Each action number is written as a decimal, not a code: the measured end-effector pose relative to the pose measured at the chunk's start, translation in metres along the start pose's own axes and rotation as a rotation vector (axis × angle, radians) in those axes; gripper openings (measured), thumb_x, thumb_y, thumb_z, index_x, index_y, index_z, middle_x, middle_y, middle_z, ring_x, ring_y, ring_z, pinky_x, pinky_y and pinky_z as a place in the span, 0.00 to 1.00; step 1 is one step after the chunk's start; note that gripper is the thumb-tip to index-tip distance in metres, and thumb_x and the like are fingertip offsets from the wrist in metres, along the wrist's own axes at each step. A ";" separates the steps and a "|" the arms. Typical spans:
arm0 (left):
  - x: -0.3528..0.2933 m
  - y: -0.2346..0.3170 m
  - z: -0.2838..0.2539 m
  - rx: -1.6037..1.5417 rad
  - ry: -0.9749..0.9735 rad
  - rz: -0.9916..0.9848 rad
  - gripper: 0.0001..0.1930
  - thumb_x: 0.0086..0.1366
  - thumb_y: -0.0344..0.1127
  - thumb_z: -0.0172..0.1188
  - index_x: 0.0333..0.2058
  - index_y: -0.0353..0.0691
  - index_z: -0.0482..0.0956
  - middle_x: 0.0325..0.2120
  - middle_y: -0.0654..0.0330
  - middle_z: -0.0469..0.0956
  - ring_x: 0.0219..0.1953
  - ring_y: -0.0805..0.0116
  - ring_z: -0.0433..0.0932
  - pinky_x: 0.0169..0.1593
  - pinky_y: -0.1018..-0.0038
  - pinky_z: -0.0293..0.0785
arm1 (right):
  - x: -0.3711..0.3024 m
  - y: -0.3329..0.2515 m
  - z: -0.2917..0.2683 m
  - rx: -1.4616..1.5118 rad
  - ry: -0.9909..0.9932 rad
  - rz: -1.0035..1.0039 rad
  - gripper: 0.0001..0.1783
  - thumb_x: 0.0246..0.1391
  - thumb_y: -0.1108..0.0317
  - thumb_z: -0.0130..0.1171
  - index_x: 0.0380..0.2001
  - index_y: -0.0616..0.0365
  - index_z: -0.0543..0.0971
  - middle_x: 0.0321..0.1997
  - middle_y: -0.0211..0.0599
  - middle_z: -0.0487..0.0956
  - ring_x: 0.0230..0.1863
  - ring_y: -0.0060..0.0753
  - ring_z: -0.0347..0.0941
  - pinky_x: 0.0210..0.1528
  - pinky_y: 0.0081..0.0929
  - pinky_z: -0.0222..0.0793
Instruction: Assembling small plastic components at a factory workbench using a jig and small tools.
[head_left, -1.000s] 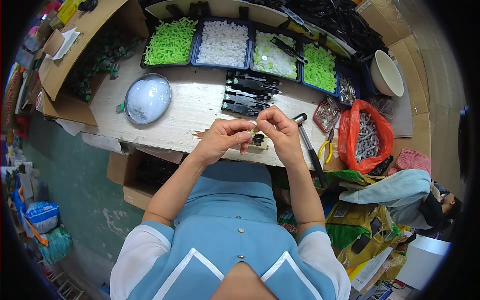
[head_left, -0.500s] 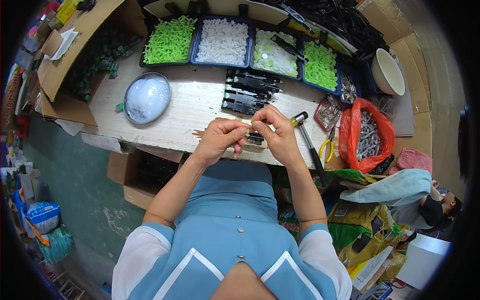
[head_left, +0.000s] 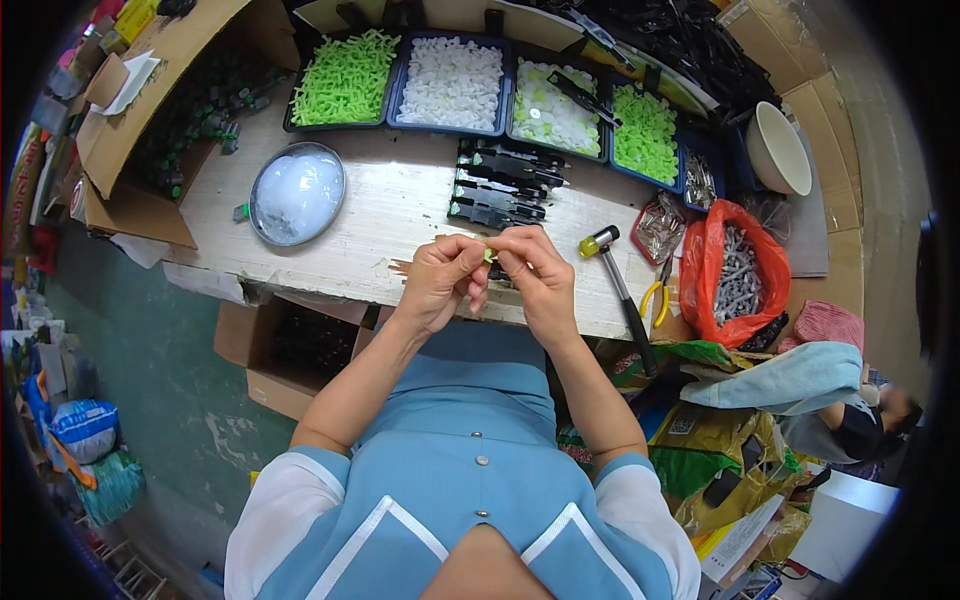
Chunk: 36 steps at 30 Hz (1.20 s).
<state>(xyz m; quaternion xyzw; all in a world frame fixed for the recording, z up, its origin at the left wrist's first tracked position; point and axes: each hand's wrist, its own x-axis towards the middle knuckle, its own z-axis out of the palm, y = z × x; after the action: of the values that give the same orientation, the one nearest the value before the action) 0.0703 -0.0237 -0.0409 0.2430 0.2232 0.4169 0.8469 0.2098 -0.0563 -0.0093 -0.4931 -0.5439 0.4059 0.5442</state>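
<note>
Both hands meet over the front edge of the workbench (head_left: 390, 185). A small light-green plastic piece (head_left: 488, 255) is pinched in my left hand (head_left: 440, 280), between thumb and fingertips. My right hand (head_left: 540, 278) is closed, its thumb and finger on the same piece; whether it holds a second small part is hidden. Below the fingers a dark part on the bench is mostly covered. Just beyond the hands, several black plastic assemblies (head_left: 500, 190) lie in a row. To the right rests a hammer (head_left: 618, 280) with a yellow-faced head and black handle.
Along the back stand trays of green pieces (head_left: 343, 80), white pieces (head_left: 450, 85), mixed pieces (head_left: 550, 110) and more green pieces (head_left: 643, 135). A round dish (head_left: 297, 195) sits left. Yellow-handled pliers (head_left: 655, 300) and a red bag (head_left: 705, 290) of grey parts are right. Another person (head_left: 865, 425) is far right.
My right hand has moved left and slightly down, bringing its fingers against the green piece at my left fingertips. The hammer head now shows fully. The view has shifted slightly.
</note>
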 end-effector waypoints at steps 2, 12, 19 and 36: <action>0.000 -0.001 -0.001 -0.038 -0.002 0.000 0.09 0.61 0.36 0.55 0.29 0.37 0.74 0.17 0.63 0.73 0.16 0.79 0.70 0.17 0.80 0.68 | -0.001 0.001 0.002 -0.021 0.026 -0.026 0.06 0.50 0.78 0.54 0.32 0.64 0.77 0.34 0.35 0.72 0.39 0.26 0.69 0.39 0.20 0.66; 0.002 -0.008 0.002 -0.050 0.055 0.044 0.09 0.62 0.36 0.55 0.33 0.36 0.77 0.18 0.65 0.73 0.17 0.80 0.69 0.18 0.82 0.67 | 0.000 -0.003 0.000 -0.638 0.089 -0.441 0.08 0.41 0.75 0.61 0.29 0.56 0.77 0.28 0.31 0.74 0.30 0.31 0.66 0.35 0.26 0.54; -0.004 0.006 -0.002 0.745 0.204 0.491 0.06 0.58 0.31 0.58 0.32 0.35 0.79 0.24 0.65 0.73 0.24 0.76 0.68 0.27 0.82 0.65 | 0.004 0.000 -0.014 -0.826 -0.041 -0.489 0.06 0.40 0.74 0.61 0.26 0.56 0.75 0.27 0.31 0.72 0.31 0.31 0.66 0.35 0.29 0.53; 0.002 -0.008 -0.028 1.539 0.038 0.751 0.05 0.43 0.27 0.61 0.21 0.41 0.75 0.33 0.65 0.71 0.43 0.65 0.65 0.46 0.66 0.53 | 0.017 0.019 -0.013 -1.043 -0.420 -0.454 0.05 0.37 0.73 0.59 0.22 0.54 0.75 0.25 0.30 0.68 0.33 0.31 0.65 0.37 0.31 0.53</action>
<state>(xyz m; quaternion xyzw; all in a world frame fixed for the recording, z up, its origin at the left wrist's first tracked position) 0.0599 -0.0202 -0.0682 0.8012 0.3628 0.4062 0.2479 0.2261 -0.0377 -0.0237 -0.4757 -0.8587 0.0480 0.1846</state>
